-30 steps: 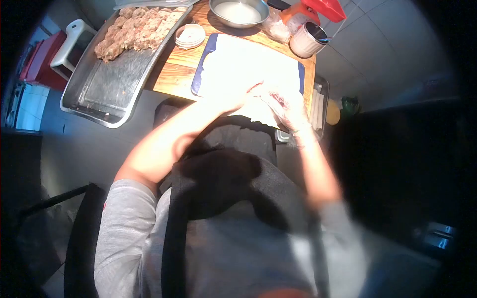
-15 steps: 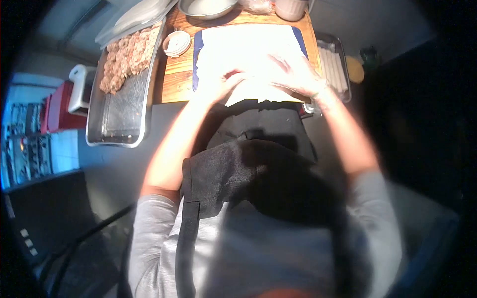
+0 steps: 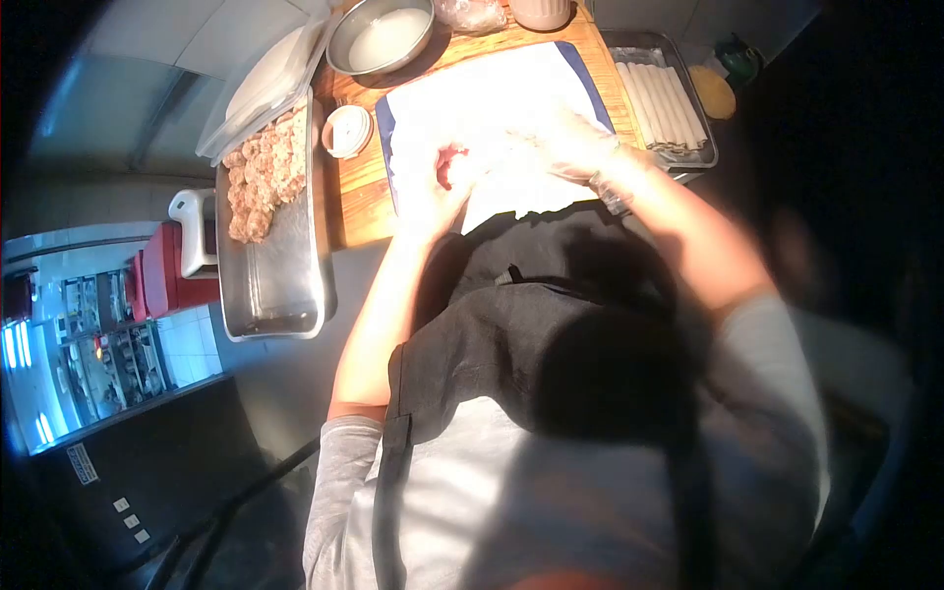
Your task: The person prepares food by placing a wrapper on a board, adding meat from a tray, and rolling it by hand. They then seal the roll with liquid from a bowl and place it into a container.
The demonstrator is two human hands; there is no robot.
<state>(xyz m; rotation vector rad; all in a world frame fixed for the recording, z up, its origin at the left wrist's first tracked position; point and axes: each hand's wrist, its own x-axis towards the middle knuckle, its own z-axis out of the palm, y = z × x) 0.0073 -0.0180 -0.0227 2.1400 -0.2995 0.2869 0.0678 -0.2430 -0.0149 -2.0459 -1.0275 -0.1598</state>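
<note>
- Left hand (image 3: 430,189) is reaching onto the white sheet (image 3: 511,98), fingertips touching a red lump (image 3: 450,163) of filling; glare and blur are washing out the fingers, so cannot tell if the grip is pinching the lump or lying spread.
- Right hand (image 3: 573,147), in a clear glove, is lying on the sheet just right of the lump; grip also blurred, cannot tell whether spread or pressed together.
- The lump is sitting on the near part of the sheet, between the two hands.
- The sheet is covering a blue board (image 3: 384,119), its near edge hanging over the front of the wooden surface (image 3: 359,192).
- A steel tray (image 3: 270,295) is standing left of the surface, meat pieces (image 3: 264,167) filling its far half.
- A bowl (image 3: 382,39) is sitting beyond the board, a small stack of lids (image 3: 347,130) beside the board's left edge.
- A second tray (image 3: 629,44) to the right is holding pale rolls (image 3: 664,98) lying side by side.
</note>
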